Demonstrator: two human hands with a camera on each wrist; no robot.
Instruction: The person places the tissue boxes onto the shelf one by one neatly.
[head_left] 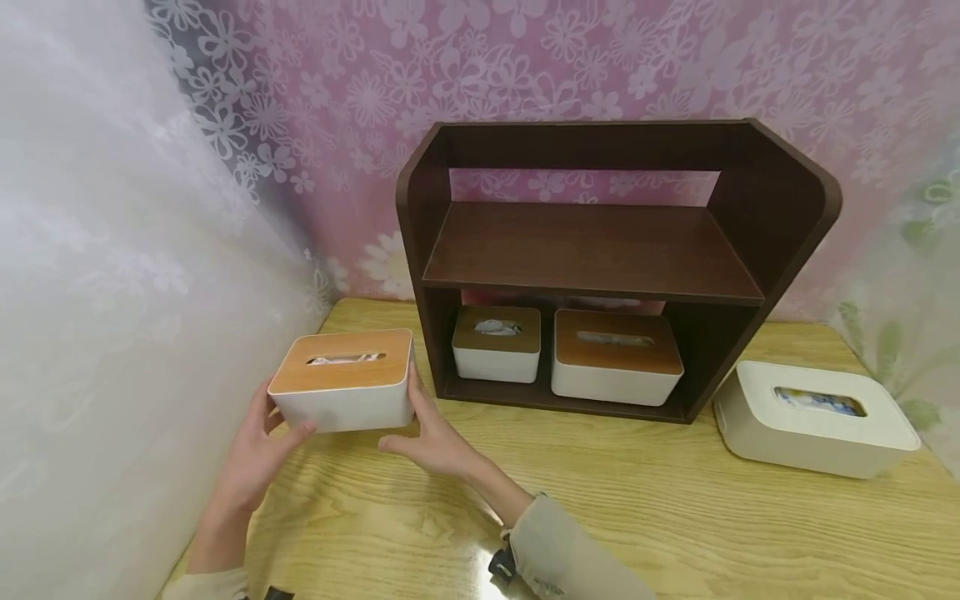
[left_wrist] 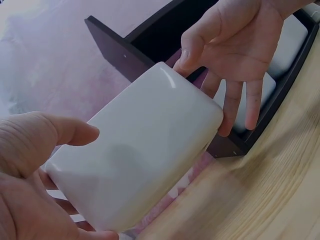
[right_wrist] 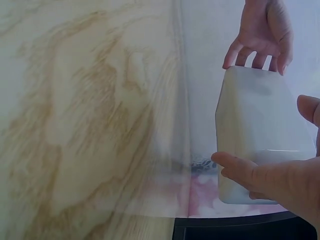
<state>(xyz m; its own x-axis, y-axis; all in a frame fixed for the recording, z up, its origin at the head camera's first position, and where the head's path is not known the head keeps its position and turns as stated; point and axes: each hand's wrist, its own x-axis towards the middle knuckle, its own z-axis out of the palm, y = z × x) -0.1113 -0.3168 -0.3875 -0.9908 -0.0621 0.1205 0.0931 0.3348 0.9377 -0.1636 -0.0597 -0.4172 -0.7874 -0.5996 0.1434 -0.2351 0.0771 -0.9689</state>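
A tissue box [head_left: 345, 408] with a white body and a wood-coloured lid is held up at the left, between both hands. Its lid faces up, with white tissue showing in the slot; the left wrist view shows its plain white side [left_wrist: 135, 135]. My left hand [head_left: 255, 454] grips the left end, thumb over the near side and fingers behind the edge. At the other end, the extended fingers of my right hand [head_left: 435, 437] press against the box, and its thumb stands away from the white body.
Right of the hands stands a dark brown two-tier shelf [head_left: 592, 246]. Its lower tier holds a small wood-lidded tissue box [head_left: 497, 364] and a longer wood-lidded one [head_left: 615, 383]. An all-white tissue box [head_left: 795, 442] sits on the wood-grain table [head_left: 600, 492] beyond the shelf. A pale curtain [head_left: 112, 292] borders the left.
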